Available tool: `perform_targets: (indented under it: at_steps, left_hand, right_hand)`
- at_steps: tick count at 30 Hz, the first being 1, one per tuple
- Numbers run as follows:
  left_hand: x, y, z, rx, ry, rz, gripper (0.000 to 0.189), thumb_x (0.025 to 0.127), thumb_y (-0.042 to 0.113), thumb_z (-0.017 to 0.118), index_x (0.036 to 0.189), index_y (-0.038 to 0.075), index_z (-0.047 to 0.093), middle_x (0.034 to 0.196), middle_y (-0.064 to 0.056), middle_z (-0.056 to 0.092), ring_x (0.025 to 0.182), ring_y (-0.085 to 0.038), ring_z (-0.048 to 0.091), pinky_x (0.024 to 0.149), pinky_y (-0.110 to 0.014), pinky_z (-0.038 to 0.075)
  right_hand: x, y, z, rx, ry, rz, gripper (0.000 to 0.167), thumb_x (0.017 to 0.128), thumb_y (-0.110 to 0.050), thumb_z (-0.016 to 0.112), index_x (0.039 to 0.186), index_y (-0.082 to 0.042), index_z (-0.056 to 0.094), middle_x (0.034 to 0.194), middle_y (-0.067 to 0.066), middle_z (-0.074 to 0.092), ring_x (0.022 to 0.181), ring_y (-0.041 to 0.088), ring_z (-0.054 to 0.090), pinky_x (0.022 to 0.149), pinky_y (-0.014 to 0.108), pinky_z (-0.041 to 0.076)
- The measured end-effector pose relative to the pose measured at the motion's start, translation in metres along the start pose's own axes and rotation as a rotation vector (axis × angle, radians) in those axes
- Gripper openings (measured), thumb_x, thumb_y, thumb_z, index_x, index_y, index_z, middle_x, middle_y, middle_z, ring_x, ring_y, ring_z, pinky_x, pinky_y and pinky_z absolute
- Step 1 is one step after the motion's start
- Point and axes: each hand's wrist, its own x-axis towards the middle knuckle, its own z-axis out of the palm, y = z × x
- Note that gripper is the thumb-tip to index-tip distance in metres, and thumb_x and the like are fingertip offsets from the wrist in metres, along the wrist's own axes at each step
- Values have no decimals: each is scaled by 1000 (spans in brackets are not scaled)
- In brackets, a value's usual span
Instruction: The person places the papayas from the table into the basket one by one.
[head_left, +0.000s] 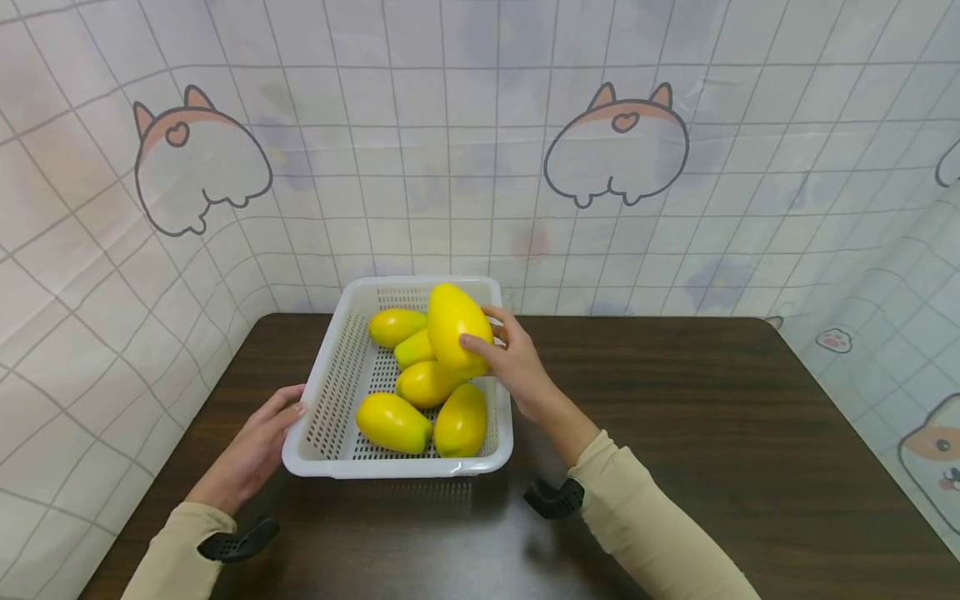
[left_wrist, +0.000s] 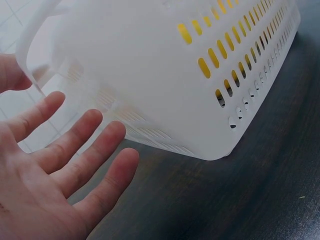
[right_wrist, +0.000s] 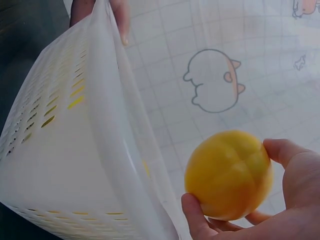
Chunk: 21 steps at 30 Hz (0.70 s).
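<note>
A white perforated plastic basket [head_left: 397, 468] sits on the dark table with several yellow oval fruits [head_left: 393, 423] inside. Over its right side my right hand [head_left: 517, 362] holds up another yellow oval fruit [head_left: 456, 327], thumb on the near side and fingers round the far side. In the right wrist view this fruit [right_wrist: 227, 175] shows a grooved, lobed end between thumb and fingertips, above the basket rim. My left hand [head_left: 258, 446] holds the basket's left rim, thumb over the edge. The left wrist view shows its other fingers [left_wrist: 87, 165] spread along the outer wall.
Dark wood-grain table [head_left: 675, 417] stretches to the right of the basket. A pale tiled-pattern sheet [head_left: 450, 167] with cartoon animals hangs close behind the table and along both sides. Black straps [head_left: 555, 498] sit at both wrists.
</note>
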Motion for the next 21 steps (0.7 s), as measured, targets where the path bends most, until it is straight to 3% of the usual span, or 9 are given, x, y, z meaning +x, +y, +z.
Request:
perform_targets:
  at_steps: [7,15,21]
  left_hand:
    - [0,0,0,7,6,-5,45,103,39,40,143,21,30,124,7,48,108,-10,58,92,-41,50]
    - [0,-1,0,10,8,-8,46,103,39,40,143,21,29,125,6,48,108,-9,58,91,-40,49]
    - [1,-2,0,0,8,-6,45,103,39,40,143,22,30,124,8,48,107,-8,59,90,-38,50]
  right_hand:
    - [0,0,3,22,-21,25,67,93,-37,61,149,-23,28,149,11,38,122,29,53,93,41,50]
    - [0,2,9,61,-42,38,60,92,-39,62,143,-25,34,140,8,48,114,26,56,92,41,50]
    - [2,2,12,95,-46,64,62,92,-38,62,144,-20,33,139,11,49,115,26,57,94,42,50]
